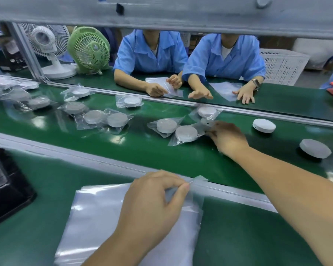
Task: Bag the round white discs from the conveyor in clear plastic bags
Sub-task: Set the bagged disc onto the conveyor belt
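Two round white discs [264, 125] lie unbagged on the green conveyor belt [142, 150] at its right end, well apart from each other (the nearer disc [315, 151] looks greyer, being in shadow). Left of them, many bagged discs [166, 126] are scattered along the belt, each sealed in its own clear wrapper.

The right hand [227, 139] reaches out over the belt, with its fingertips at a bagged white disc [207, 122] that lies just beside two others. The back of the hand hides the grip, so I cannot tell whether this disc is held or only touched.

The left hand [156, 204] is over the near green worktop [37, 237]. Its thumb and forefinger pinch the far corner of the top bag on a flat stack of clear plastic bags [104, 227], and that corner is raised slightly at the belt's near rail. A black tray [4, 189] sits at the worktop's left edge.

Across the belt, two people in blue coats [152, 52] handle clear bags on the far side. A white fan [46, 41] and a green fan [88, 48] stand to their left, and a white plastic basket [283, 64] to their right.
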`<state>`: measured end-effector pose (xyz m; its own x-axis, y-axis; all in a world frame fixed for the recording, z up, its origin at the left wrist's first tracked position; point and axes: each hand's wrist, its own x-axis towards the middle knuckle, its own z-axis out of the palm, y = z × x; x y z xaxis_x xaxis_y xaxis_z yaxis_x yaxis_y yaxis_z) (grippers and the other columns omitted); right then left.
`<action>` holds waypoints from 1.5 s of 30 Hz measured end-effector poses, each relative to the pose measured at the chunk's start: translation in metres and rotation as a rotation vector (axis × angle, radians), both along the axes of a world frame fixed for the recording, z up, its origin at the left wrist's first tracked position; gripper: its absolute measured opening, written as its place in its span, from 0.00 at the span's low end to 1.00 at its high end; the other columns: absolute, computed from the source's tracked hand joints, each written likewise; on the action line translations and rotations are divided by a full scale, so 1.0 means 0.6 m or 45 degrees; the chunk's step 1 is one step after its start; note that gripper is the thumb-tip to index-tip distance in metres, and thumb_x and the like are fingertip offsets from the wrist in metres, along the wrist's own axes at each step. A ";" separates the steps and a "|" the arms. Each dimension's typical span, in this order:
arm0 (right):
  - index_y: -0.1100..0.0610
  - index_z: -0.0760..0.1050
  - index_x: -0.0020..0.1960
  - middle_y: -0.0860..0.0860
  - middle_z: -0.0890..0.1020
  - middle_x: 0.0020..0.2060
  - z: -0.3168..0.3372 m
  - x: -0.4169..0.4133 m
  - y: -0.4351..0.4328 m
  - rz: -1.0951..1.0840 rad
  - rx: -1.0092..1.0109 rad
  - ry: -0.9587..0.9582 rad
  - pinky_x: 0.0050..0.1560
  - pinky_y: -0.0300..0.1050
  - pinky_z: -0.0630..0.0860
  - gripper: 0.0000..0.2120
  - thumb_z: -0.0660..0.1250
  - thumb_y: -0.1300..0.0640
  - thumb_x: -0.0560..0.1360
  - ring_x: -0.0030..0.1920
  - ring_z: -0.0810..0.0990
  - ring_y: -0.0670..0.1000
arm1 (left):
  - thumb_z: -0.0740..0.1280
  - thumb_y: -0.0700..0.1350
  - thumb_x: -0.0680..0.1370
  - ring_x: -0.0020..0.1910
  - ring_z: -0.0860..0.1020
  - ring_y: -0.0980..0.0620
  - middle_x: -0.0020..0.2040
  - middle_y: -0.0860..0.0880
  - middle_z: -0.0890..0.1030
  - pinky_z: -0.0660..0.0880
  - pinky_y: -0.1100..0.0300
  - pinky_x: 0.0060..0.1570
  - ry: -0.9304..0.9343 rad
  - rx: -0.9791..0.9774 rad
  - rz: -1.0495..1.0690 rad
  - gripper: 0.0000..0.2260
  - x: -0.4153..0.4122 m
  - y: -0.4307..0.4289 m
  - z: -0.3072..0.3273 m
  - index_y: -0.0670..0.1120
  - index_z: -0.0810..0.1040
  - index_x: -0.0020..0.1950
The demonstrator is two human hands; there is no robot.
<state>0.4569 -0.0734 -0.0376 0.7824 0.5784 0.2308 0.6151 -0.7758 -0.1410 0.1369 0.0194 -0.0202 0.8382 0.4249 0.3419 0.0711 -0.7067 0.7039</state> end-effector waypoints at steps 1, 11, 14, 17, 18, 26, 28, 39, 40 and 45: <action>0.52 0.80 0.56 0.52 0.83 0.50 0.004 -0.014 -0.015 0.010 0.111 -0.023 0.43 0.49 0.77 0.10 0.67 0.47 0.81 0.45 0.81 0.57 | 0.67 0.58 0.77 0.53 0.77 0.68 0.49 0.72 0.80 0.78 0.59 0.53 0.001 -0.017 0.011 0.06 0.001 0.002 0.000 0.63 0.84 0.48; 0.49 0.81 0.61 0.46 0.80 0.57 0.045 -0.299 -0.215 0.937 0.612 -0.207 0.57 0.41 0.79 0.11 0.69 0.59 0.81 0.60 0.82 0.47 | 0.68 0.60 0.77 0.52 0.78 0.70 0.46 0.73 0.81 0.74 0.70 0.49 -0.052 -0.163 -0.001 0.04 0.003 -0.020 -0.001 0.68 0.82 0.46; 0.50 0.80 0.60 0.46 0.83 0.54 0.046 -0.338 -0.222 0.862 0.671 -0.163 0.53 0.47 0.81 0.12 0.72 0.59 0.77 0.56 0.84 0.48 | 0.72 0.56 0.76 0.53 0.81 0.67 0.49 0.67 0.84 0.70 0.77 0.50 -0.079 -0.467 -0.301 0.05 -0.004 -0.041 0.004 0.63 0.85 0.51; 0.51 0.84 0.51 0.43 0.85 0.58 0.039 -0.361 -0.225 0.664 0.907 0.006 0.61 0.52 0.79 0.08 0.79 0.53 0.73 0.65 0.81 0.46 | 0.80 0.55 0.66 0.56 0.81 0.63 0.56 0.64 0.83 0.72 0.75 0.52 0.023 -0.568 -0.582 0.23 -0.018 -0.060 0.005 0.65 0.81 0.60; 0.48 0.85 0.51 0.42 0.82 0.64 0.039 -0.367 -0.225 0.617 0.951 0.076 0.67 0.50 0.75 0.07 0.77 0.49 0.74 0.71 0.75 0.47 | 0.81 0.53 0.66 0.56 0.81 0.62 0.56 0.64 0.83 0.73 0.74 0.51 -0.024 -0.528 -0.523 0.25 -0.018 -0.066 0.002 0.66 0.79 0.60; 0.40 0.86 0.44 0.40 0.87 0.41 0.064 -0.325 -0.170 0.400 0.904 0.600 0.46 0.32 0.76 0.07 0.80 0.52 0.71 0.43 0.83 0.40 | 0.66 0.59 0.78 0.61 0.76 0.58 0.61 0.63 0.74 0.77 0.60 0.52 -0.325 -0.389 -0.189 0.16 -0.016 -0.073 -0.003 0.60 0.67 0.64; 0.43 0.86 0.41 0.40 0.86 0.38 0.073 -0.263 -0.155 0.218 0.931 0.566 0.43 0.30 0.74 0.06 0.80 0.54 0.72 0.38 0.81 0.37 | 0.63 0.65 0.74 0.57 0.72 0.61 0.55 0.65 0.71 0.72 0.62 0.53 -0.042 0.058 -0.167 0.17 -0.021 -0.044 0.001 0.64 0.64 0.59; 0.34 0.64 0.76 0.47 0.69 0.77 0.023 -0.080 -0.154 -0.137 -0.178 0.410 0.71 0.64 0.61 0.25 0.48 0.31 0.81 0.74 0.68 0.59 | 0.67 0.60 0.73 0.38 0.79 0.56 0.43 0.66 0.83 0.76 0.58 0.35 0.262 0.894 -0.439 0.08 -0.021 -0.023 -0.023 0.63 0.85 0.39; 0.32 0.62 0.75 0.45 0.66 0.78 0.015 -0.090 -0.170 -0.175 -0.273 0.339 0.70 0.68 0.59 0.29 0.45 0.26 0.77 0.76 0.65 0.58 | 0.66 0.60 0.74 0.39 0.79 0.57 0.43 0.67 0.82 0.76 0.58 0.36 0.232 0.861 -0.449 0.09 -0.022 -0.023 -0.028 0.63 0.85 0.40; 0.47 0.70 0.41 0.47 0.79 0.44 0.002 -0.144 -0.261 -0.204 -0.086 0.022 0.36 0.46 0.67 0.24 0.44 0.31 0.72 0.39 0.75 0.49 | 0.62 0.58 0.78 0.44 0.78 0.60 0.45 0.68 0.82 0.77 0.59 0.43 0.134 0.651 -0.348 0.11 -0.024 -0.032 -0.015 0.62 0.85 0.46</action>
<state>0.3703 -0.2300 -0.0366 0.8693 0.4598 0.1815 0.4808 -0.8717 -0.0946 0.1227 0.0002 -0.0293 0.9345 -0.0081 0.3558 -0.1102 -0.9572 0.2677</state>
